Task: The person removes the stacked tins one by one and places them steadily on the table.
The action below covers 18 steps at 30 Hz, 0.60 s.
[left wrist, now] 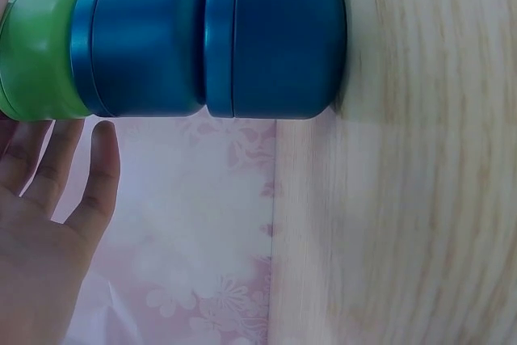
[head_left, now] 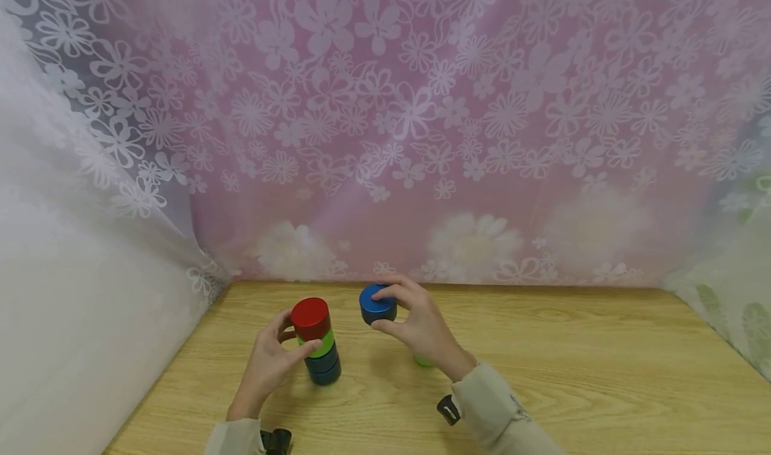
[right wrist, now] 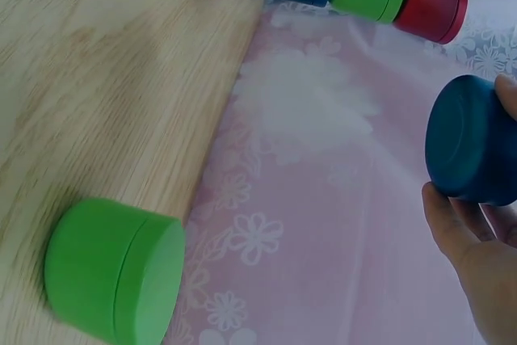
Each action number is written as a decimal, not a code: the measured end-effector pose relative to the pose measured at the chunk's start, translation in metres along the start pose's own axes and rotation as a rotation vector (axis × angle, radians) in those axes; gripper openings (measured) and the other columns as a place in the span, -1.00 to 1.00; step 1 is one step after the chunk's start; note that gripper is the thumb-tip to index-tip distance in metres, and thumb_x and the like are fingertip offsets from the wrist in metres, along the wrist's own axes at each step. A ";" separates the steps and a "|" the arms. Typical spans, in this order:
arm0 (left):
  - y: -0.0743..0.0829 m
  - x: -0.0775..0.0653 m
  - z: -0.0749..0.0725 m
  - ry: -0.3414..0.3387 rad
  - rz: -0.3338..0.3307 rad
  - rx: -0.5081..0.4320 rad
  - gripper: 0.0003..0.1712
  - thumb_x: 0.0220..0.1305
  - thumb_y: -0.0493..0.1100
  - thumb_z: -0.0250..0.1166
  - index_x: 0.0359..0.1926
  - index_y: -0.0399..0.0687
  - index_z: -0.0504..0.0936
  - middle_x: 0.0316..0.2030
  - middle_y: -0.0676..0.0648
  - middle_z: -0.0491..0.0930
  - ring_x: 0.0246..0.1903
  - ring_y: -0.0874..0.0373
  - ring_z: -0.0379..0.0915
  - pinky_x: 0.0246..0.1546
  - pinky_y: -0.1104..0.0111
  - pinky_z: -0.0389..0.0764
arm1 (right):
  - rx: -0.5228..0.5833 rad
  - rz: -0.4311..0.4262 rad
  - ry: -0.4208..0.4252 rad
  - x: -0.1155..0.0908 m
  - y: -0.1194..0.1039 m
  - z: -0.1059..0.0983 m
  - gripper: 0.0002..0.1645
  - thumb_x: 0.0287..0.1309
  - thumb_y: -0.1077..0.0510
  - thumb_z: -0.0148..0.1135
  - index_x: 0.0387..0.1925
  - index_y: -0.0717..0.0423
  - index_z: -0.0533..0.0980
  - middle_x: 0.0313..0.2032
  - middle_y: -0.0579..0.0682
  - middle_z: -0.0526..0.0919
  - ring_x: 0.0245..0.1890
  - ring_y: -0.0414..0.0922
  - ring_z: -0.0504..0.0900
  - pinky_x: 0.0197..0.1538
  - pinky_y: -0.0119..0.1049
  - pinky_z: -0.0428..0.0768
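Blue canisters (head_left: 378,311): three; green canisters (right wrist: 93,268): two; red canister (head_left: 310,317): one; four stacked.

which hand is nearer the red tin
Left. The left hand grips the green tin just under the red tin; the right hand is farther right, holding a blue tin.

Pair of long sleeves, pale beige, with two black wrist fittings; hands bare.
Left sleeve (head_left: 233,437): pale beige cloth, ending at the wrist. Right sleeve (head_left: 490,401): matching cloth, creased, small dark marking (head_left: 519,407) on the forearm. Left fitting (head_left: 278,441): black, compact, rounded. Right fitting (head_left: 448,410): black, compact, pale streak on its face.
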<state>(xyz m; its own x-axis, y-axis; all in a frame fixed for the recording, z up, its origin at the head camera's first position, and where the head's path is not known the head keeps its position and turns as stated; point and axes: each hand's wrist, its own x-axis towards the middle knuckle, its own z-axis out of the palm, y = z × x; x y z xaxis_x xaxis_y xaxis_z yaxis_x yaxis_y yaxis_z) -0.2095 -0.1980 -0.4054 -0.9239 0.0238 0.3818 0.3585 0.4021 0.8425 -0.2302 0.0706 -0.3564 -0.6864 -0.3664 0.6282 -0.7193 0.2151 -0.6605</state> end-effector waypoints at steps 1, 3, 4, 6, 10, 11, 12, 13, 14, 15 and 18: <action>0.000 0.000 0.000 -0.001 0.003 0.001 -0.29 0.11 -0.28 0.57 0.26 -0.33 0.49 0.11 -0.18 0.62 0.07 -0.07 0.53 0.09 0.05 0.56 | 0.002 0.002 -0.002 -0.001 0.001 -0.001 -0.56 -0.05 0.46 0.55 -0.07 0.28 0.64 0.19 0.18 0.53 0.19 0.19 0.56 0.15 -0.07 0.61; 0.000 0.000 0.000 0.000 0.007 0.001 -0.29 0.11 -0.29 0.57 0.26 -0.33 0.50 0.11 -0.17 0.62 0.06 -0.06 0.53 0.08 0.09 0.57 | 0.001 0.003 -0.007 -0.003 0.002 -0.003 -0.56 -0.05 0.47 0.54 -0.07 0.27 0.64 0.20 0.17 0.53 0.19 0.21 0.55 0.15 -0.06 0.61; 0.000 0.000 0.000 0.000 0.007 0.000 -0.30 0.11 -0.29 0.57 0.25 -0.33 0.50 0.10 -0.17 0.62 0.06 -0.06 0.53 0.08 0.11 0.57 | 0.001 0.002 -0.009 -0.004 0.003 -0.004 -0.56 -0.05 0.47 0.54 -0.08 0.28 0.63 0.20 0.17 0.53 0.18 0.22 0.55 0.15 -0.06 0.61; 0.000 0.000 0.000 0.000 0.006 0.000 -0.30 0.11 -0.29 0.57 0.25 -0.32 0.50 0.10 -0.16 0.62 0.06 -0.05 0.53 0.08 0.13 0.58 | -0.007 -0.001 -0.011 -0.005 0.005 -0.006 -0.56 -0.06 0.47 0.55 -0.08 0.28 0.63 0.20 0.18 0.53 0.19 0.22 0.55 0.15 -0.06 0.61; 0.000 0.000 0.000 -0.001 0.007 -0.007 -0.30 0.11 -0.28 0.57 0.26 -0.31 0.50 0.10 -0.16 0.62 0.06 -0.06 0.53 0.07 0.12 0.58 | -0.034 -0.001 -0.005 -0.009 0.009 -0.011 -0.55 -0.08 0.47 0.56 -0.08 0.27 0.63 0.19 0.18 0.53 0.17 0.21 0.57 0.13 -0.07 0.62; 0.000 0.000 0.000 -0.002 0.007 -0.009 -0.30 0.11 -0.28 0.57 0.26 -0.31 0.50 0.10 -0.16 0.62 0.06 -0.06 0.53 0.07 0.11 0.57 | -0.039 0.001 -0.004 -0.009 0.010 -0.012 -0.55 -0.08 0.47 0.56 -0.08 0.27 0.63 0.19 0.18 0.53 0.17 0.21 0.57 0.13 -0.07 0.62; 0.001 0.000 0.000 -0.003 0.006 -0.010 -0.30 0.12 -0.28 0.57 0.26 -0.30 0.50 0.11 -0.16 0.62 0.06 -0.06 0.53 0.08 0.10 0.57 | -0.044 0.005 -0.002 -0.010 0.011 -0.013 -0.55 -0.08 0.47 0.56 -0.09 0.27 0.63 0.18 0.18 0.53 0.16 0.21 0.57 0.12 -0.08 0.63; 0.001 0.000 0.000 -0.003 0.004 -0.012 -0.30 0.12 -0.28 0.57 0.26 -0.30 0.50 0.10 -0.16 0.62 0.06 -0.06 0.53 0.08 0.09 0.57 | -0.044 0.008 -0.002 -0.011 0.012 -0.014 -0.55 -0.08 0.47 0.56 -0.09 0.26 0.63 0.18 0.18 0.53 0.16 0.21 0.57 0.12 -0.07 0.63; 0.000 0.000 0.000 -0.003 0.001 -0.014 -0.30 0.12 -0.27 0.57 0.26 -0.30 0.50 0.10 -0.16 0.62 0.06 -0.05 0.53 0.08 0.09 0.57 | -0.044 0.009 -0.004 -0.011 0.012 -0.015 -0.55 -0.08 0.47 0.56 -0.09 0.26 0.63 0.17 0.18 0.53 0.16 0.22 0.57 0.12 -0.07 0.63; 0.000 0.000 0.000 -0.003 -0.002 -0.016 -0.30 0.12 -0.27 0.57 0.26 -0.30 0.50 0.10 -0.16 0.62 0.06 -0.05 0.52 0.08 0.08 0.57 | -0.046 0.010 -0.006 -0.012 0.013 -0.017 -0.55 -0.07 0.47 0.56 -0.09 0.26 0.63 0.17 0.19 0.53 0.15 0.22 0.57 0.12 -0.07 0.63; 0.000 0.000 0.000 -0.002 -0.005 -0.015 -0.30 0.12 -0.28 0.57 0.26 -0.29 0.51 0.09 -0.14 0.63 0.06 -0.04 0.52 0.08 0.11 0.57 | -0.057 0.014 -0.009 -0.015 0.015 -0.020 -0.56 -0.06 0.47 0.55 -0.09 0.26 0.63 0.17 0.19 0.53 0.15 0.23 0.57 0.12 -0.04 0.62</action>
<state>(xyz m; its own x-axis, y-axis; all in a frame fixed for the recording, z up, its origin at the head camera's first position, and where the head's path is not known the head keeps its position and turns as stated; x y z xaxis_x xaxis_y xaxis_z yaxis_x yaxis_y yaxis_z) -0.2093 -0.1981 -0.4054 -0.9260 0.0241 0.3767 0.3559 0.3883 0.8500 -0.2330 0.0973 -0.3676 -0.6958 -0.3706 0.6152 -0.7146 0.2715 -0.6447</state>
